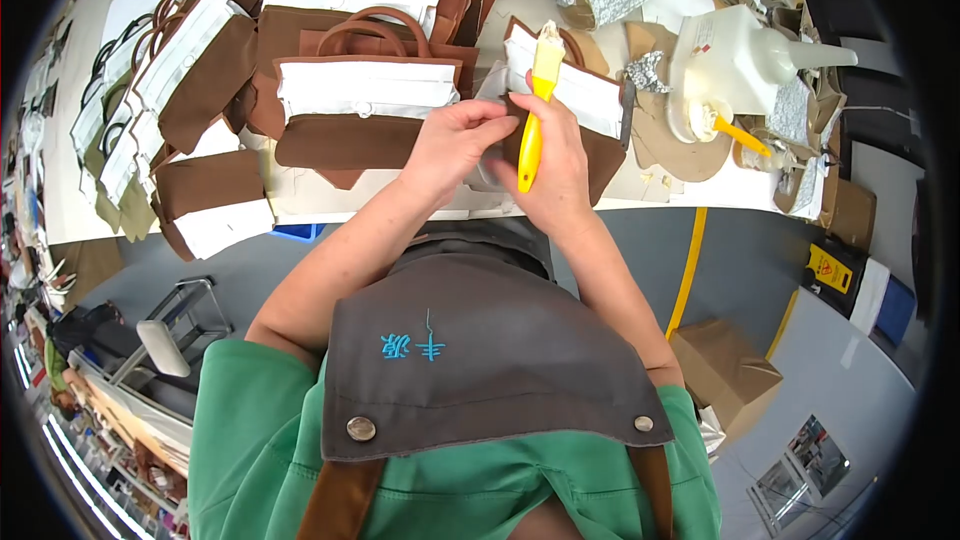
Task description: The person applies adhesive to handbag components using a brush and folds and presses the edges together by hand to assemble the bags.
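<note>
My right hand (556, 155) is closed around a yellow brush (530, 150), whose pale, glue-coated bristles point away from me. Thumb and fingers of my left hand (452, 147) pinch together at the left edge of a brown bag piece (597, 158), close to my right fingers. That piece has a white strip (590, 100) along its upper part and a brown handle behind it. Some blur lies between the two hands, so the exact grip of my left fingertips is partly hidden. Left of my hands lies another brown bag piece (345, 143) with a white strip and looped handles.
More brown bag pieces (205, 80) overlap across the left and back of the white table (370, 202). At right stand a translucent plastic bottle (725, 60) and a glue pot (690, 120) with a second yellow brush (742, 135). A cardboard box (725, 375) is on the floor.
</note>
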Demonstrator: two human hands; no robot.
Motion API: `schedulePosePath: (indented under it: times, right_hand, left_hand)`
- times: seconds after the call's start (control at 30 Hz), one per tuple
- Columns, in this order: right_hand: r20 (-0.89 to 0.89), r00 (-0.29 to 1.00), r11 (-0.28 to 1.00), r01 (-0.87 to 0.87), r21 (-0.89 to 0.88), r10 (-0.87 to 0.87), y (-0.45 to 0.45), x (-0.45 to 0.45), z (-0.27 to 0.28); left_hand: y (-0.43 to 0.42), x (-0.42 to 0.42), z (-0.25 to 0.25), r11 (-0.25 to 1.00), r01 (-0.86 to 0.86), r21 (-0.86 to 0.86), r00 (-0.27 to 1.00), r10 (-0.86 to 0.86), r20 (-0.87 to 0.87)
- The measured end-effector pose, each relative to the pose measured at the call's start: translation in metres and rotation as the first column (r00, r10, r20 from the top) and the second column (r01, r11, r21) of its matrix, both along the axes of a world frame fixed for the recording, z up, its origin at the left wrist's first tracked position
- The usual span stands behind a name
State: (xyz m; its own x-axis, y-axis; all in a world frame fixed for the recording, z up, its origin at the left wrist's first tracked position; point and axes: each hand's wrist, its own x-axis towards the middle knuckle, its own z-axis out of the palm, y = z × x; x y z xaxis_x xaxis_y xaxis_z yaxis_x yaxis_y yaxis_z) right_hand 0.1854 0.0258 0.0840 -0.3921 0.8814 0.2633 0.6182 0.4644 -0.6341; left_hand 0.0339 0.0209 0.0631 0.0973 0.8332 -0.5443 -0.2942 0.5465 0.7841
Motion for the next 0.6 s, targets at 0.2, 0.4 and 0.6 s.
schedulePosePath:
  times: [0.2,0.4,0.6]
  right_hand:
    - [-0.245,0.962,0.99,0.136,0.032,-0.124,0.032,0.004,0.002]
    - [-0.4,0.907,0.99,0.137,-0.022,-0.134,0.032,0.002,0.017]
    - [-0.475,0.871,0.987,0.156,0.027,-0.124,0.035,0.009,0.04]
  left_hand:
    - [0.021,-0.002,0.005,0.742,0.216,0.634,0.632,0.388,-0.67]
    - [0.04,0.0,0.0,0.965,0.147,0.217,0.892,-0.034,-0.451]
    - [0.043,0.009,0.033,0.93,0.264,0.254,0.833,-0.087,-0.547]
